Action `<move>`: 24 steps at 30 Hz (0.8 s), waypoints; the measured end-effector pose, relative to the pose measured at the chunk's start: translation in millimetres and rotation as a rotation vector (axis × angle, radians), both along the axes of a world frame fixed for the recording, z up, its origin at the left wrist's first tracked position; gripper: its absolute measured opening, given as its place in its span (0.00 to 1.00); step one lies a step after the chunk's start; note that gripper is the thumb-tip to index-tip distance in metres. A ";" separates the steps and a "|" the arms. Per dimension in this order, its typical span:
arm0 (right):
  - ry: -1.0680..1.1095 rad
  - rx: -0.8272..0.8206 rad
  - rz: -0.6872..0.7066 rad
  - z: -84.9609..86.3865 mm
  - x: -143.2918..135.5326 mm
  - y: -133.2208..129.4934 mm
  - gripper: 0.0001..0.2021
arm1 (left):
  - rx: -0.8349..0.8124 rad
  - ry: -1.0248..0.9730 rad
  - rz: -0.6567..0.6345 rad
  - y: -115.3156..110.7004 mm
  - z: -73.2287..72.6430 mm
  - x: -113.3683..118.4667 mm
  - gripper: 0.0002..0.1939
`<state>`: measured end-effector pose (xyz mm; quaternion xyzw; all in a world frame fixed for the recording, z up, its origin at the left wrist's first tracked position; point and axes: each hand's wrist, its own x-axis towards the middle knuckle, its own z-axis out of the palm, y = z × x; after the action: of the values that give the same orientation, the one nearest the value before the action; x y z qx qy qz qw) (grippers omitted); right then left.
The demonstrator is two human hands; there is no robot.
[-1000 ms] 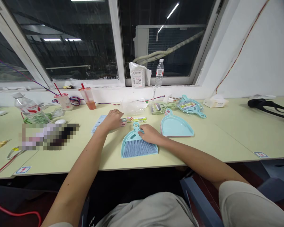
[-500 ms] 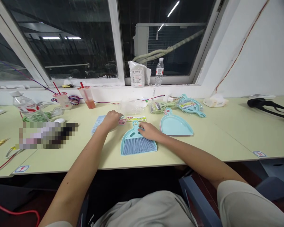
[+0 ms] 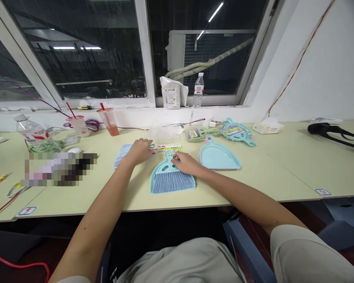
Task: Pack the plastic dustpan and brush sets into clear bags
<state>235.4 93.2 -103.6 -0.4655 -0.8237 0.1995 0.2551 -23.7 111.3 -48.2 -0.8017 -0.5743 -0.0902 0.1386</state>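
A light-blue dustpan (image 3: 152, 184) lies near the table's front edge, with a blue-bristled brush (image 3: 172, 181) fitted inside it. My right hand (image 3: 183, 162) is closed on the upper right side of this set, thumb beside the handle. To the left, my left hand (image 3: 141, 151) is closed over more hand brushes (image 3: 122, 155); blue bristles stick out on one side and pink and blue handle ends on the other. Its fingertips are partly hidden. Right of my right hand sits a stack of dustpans (image 3: 220, 155), light blue on top with a pink edge below.
Behind are wrapped brush sets, one green (image 3: 199, 133) and one blue (image 3: 237, 131), a yellow label card (image 3: 169, 148) and clear plastic wrap (image 3: 162, 133). Drink cups (image 3: 109, 122), a large bottle (image 3: 32, 131) and a blurred patch are at left. A tissue pack (image 3: 268, 126) is at right.
My left hand has shifted very slightly over the brushes. My right hand and the dustpan set stay almost where they were.
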 end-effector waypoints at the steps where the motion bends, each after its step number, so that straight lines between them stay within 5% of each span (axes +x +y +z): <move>1: -0.003 0.010 -0.005 1.5 0.5 0.6 0.10 | 0.051 -0.004 -0.012 0.8 -0.4 1.5 0.22; 5: -0.076 0.182 -0.071 14.9 7.0 6.1 0.14 | 0.230 0.018 -0.158 3.8 -5.5 18.1 0.21; 9: -0.303 0.290 -0.098 33.3 17.9 15.5 0.23 | 0.193 0.133 -0.275 7.1 -18.2 41.1 0.19; 16: -0.705 0.209 -0.045 38.6 17.4 38.0 0.19 | 0.103 0.196 -0.220 14.7 -34.0 44.9 0.19; 24: -0.784 0.144 -0.045 32.7 14.1 43.4 0.17 | 0.029 0.220 -0.194 14.5 -33.0 41.8 0.16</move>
<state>249.5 136.5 -71.0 -0.5053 -0.8600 -0.0569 -0.0422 18.1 125.8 -81.2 -0.8564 -0.4742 -0.0233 0.2029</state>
